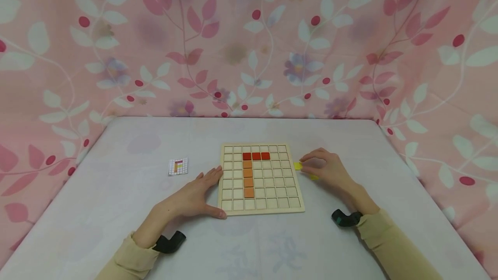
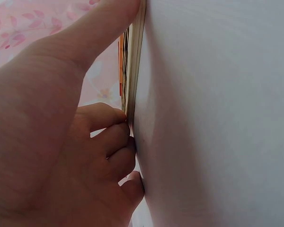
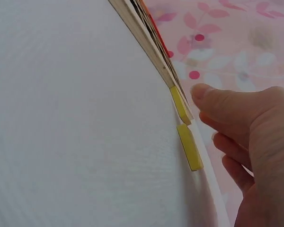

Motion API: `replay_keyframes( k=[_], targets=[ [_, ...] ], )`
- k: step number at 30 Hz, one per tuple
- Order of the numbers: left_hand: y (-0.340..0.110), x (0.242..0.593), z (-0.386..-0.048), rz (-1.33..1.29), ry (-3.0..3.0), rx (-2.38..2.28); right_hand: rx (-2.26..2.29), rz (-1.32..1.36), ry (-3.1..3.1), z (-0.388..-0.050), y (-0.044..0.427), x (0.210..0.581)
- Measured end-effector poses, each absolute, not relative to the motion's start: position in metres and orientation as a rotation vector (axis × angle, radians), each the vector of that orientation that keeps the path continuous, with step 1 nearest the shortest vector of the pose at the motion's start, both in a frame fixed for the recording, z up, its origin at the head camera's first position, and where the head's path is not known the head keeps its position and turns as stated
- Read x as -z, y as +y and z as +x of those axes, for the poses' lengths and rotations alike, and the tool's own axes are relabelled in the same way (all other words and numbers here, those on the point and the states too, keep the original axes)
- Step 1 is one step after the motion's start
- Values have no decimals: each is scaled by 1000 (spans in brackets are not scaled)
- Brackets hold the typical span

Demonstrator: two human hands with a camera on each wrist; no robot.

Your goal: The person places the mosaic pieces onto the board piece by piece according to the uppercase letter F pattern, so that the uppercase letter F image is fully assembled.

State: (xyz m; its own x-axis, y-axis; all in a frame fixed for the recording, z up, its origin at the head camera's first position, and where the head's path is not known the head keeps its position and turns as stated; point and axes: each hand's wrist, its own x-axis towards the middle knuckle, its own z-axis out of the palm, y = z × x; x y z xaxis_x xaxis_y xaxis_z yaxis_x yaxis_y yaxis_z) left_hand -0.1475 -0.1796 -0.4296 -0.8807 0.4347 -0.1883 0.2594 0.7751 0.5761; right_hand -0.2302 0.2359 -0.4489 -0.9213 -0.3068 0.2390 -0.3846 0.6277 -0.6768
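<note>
A pale wooden grid board (image 1: 272, 182) lies flat on the table. Three red tiles (image 1: 256, 156) form a row near its top, and three orange tiles (image 1: 248, 182) run down beneath the leftmost one. My left hand (image 1: 194, 195) rests against the board's left side, thumb at the near corner and fingers along the edge. Just off the right side lie two yellow tiles (image 3: 190, 147). Over them hovers my right hand (image 1: 328, 171), thumb and index finger apart; in the right wrist view the thumb tip is clear of the tiles, and no held piece shows.
A small card (image 1: 178, 166) printed with a coloured grid pattern lies left of the board. White cloth covers the table (image 1: 264, 245). A pink floral curtain (image 1: 249, 55) stands behind and at both sides. Each wrist carries a black device (image 1: 170, 242).
</note>
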Motion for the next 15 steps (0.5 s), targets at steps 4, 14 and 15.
replay_keyframes(
  k=[4, 14, 15],
  targets=[
    [-180, 429, -148, 531, 2657, -795, -1201, 557, -2761, -231, 241, 454],
    [-180, 429, -147, 521, 2663, -799, -1102, 662, -2679, -232, 244, 462],
    [-180, 429, -147, 522, 2663, -800, -1100, 666, -2672, -232, 244, 462]
  ],
)
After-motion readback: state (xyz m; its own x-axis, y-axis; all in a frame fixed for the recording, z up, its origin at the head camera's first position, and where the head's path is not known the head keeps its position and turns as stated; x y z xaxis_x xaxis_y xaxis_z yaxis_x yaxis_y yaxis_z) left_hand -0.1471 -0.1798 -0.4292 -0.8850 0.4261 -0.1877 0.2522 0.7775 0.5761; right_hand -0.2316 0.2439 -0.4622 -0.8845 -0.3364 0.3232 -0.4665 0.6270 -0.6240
